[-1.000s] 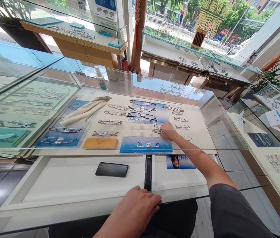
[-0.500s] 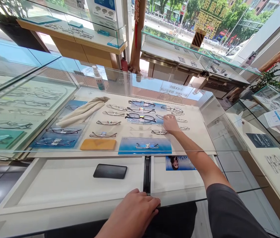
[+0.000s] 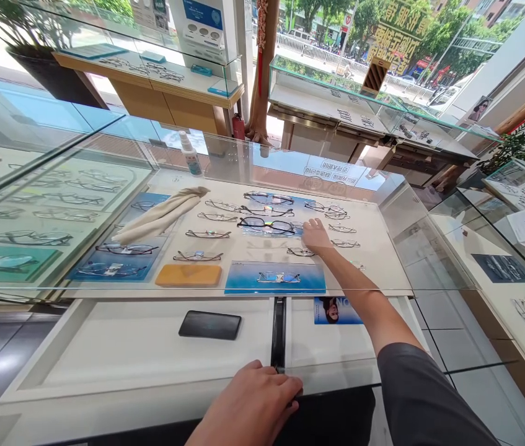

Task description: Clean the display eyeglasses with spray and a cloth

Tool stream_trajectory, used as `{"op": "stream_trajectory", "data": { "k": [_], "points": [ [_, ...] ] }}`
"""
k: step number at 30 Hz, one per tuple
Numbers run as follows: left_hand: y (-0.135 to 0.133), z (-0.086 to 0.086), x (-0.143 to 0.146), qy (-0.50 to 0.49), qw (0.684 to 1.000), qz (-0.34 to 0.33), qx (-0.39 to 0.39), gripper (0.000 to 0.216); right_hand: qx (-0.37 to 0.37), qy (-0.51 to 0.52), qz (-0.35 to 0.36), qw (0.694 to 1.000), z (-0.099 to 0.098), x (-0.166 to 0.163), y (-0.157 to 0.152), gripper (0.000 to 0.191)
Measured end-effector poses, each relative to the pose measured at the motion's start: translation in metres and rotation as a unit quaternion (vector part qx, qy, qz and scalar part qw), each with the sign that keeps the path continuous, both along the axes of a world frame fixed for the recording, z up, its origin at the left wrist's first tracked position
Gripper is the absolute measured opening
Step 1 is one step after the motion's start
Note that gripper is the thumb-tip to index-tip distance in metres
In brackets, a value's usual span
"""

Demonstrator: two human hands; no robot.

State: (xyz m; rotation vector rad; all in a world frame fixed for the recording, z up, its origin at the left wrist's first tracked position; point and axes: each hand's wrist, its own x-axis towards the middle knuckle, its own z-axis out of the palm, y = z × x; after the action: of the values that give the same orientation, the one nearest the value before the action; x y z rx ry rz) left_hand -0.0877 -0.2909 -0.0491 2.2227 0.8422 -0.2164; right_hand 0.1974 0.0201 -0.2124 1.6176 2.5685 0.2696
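My right hand [image 3: 317,236] reaches into the display tray [image 3: 383,272] under the glass top, its fingers pinched on a thin-framed pair of glasses [image 3: 297,227]. Beside it lies a black-framed pair [image 3: 266,225], and another thin pair [image 3: 300,252] lies just below the hand. My left hand [image 3: 257,402] rests palm down at the near side, fingers curled over the front edge of the pulled-out drawer [image 3: 127,396]. Several more pairs lie in rows across the tray.
In the tray are a rolled beige cloth [image 3: 162,214], an orange pad [image 3: 188,275] and a blue card [image 3: 275,277] bearing glasses. A black case [image 3: 210,324] and a portrait card [image 3: 336,310] lie in the drawer. A spray bottle [image 3: 191,155] stands on the glass. More showcases surround the counter.
My right hand moved away from me, up the tray, with a thin pair of glasses, then settled by the black-framed pair. The left hand stayed on the drawer edge.
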Motion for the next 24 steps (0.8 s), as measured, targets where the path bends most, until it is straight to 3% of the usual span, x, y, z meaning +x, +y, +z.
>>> {"op": "stream_trajectory", "data": {
  "k": [7, 12, 16, 18, 20, 22, 24],
  "points": [
    [-0.002, -0.002, -0.001, -0.014, 1.0, 0.004, 0.014, 0.024, -0.034, 0.003, -0.015, 0.999, 0.027, -0.013, -0.017, 0.039],
    [-0.002, -0.004, 0.0, -0.01, 1.0, -0.005, 0.024, 0.024, -0.1, 0.001, 0.008, 0.995, 0.058, -0.046, -0.08, 0.037],
    [0.0, -0.003, 0.001, -0.004, 0.999, -0.009, 0.032, 0.026, -0.248, -0.021, 0.041, 0.968, 0.088, -0.066, -0.164, 0.028],
    [0.0, -0.002, 0.002, 0.006, 0.999, -0.011, 0.034, 0.026, -0.333, -0.034, 0.071, 0.939, 0.116, -0.064, -0.196, 0.029],
    [-0.001, -0.001, 0.003, 0.016, 0.999, -0.01, 0.041, 0.026, -0.411, -0.021, 0.103, 0.906, 0.154, -0.055, -0.21, 0.034],
    [-0.002, 0.0, 0.003, 0.021, 0.999, -0.004, 0.05, 0.024, -0.376, 0.018, 0.072, 0.924, 0.193, -0.041, -0.201, 0.043],
    [-0.004, 0.0, 0.003, 0.018, 0.998, 0.005, 0.061, 0.024, -0.215, 0.062, 0.015, 0.974, 0.222, -0.025, -0.174, 0.047]
  ]
}}
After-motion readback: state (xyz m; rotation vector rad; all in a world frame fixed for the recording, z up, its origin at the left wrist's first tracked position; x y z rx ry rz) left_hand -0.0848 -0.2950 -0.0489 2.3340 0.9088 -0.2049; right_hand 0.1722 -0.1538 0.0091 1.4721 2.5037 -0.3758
